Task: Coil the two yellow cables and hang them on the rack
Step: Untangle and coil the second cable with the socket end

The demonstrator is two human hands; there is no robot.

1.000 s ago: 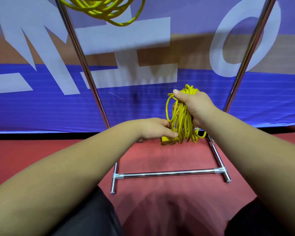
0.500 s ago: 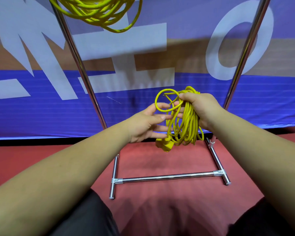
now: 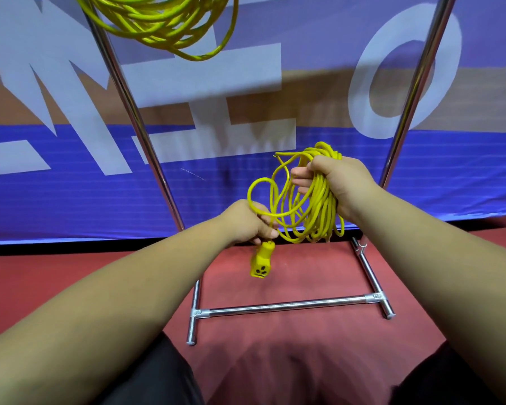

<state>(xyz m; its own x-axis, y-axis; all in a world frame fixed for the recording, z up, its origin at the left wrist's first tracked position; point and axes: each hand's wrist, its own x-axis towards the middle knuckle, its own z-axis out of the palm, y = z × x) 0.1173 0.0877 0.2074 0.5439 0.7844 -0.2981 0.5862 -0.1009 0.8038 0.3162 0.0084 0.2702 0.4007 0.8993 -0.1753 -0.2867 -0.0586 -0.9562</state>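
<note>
Right hand [image 3: 338,182] grips the second cable coil [image 3: 314,213], left hand [image 3: 246,223] pinches it just above the socket [image 3: 261,263]; next, I judge, wrap the loose end and hang it on the rack [image 3: 289,306].

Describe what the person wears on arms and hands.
The left hand and right hand are bare: no gloves, rings, watch or bands. No sleeves show on either forearm. At the bottom edge, dark clothing shows.
</note>
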